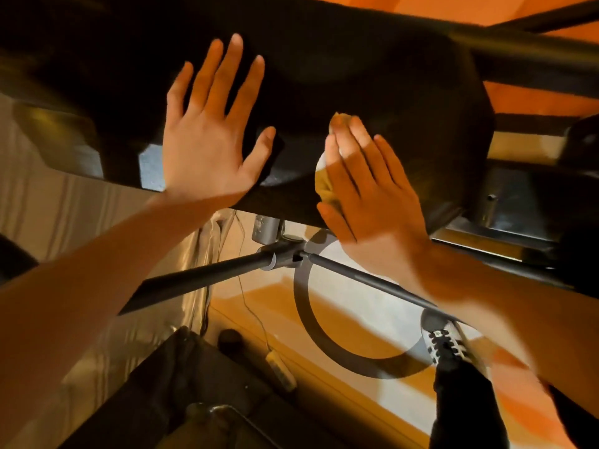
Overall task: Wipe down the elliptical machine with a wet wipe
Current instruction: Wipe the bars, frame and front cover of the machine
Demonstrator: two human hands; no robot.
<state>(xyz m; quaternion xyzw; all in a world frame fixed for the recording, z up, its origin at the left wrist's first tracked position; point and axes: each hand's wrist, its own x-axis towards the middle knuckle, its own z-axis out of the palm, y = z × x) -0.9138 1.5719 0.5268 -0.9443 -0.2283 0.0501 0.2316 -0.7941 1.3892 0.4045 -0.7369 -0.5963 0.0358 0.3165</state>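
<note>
While left hand (210, 134) rests, right hand (366, 186) presses wipe (324, 184).

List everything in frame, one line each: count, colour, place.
elliptical housing: one, black, across the top of the view
wet wipe: one, white to yellowish, on the housing under the right hand
metal bars: two, grey, meeting at a joint below the housing
pale block: one, cream, on the orange floor, bottom centre; too blurred to identify
shoe: one, black and white, on the floor, lower right
left hand: one, flat on the housing, fingers spread
right hand: one, fingers straight, pressing the wipe to the housing
</note>
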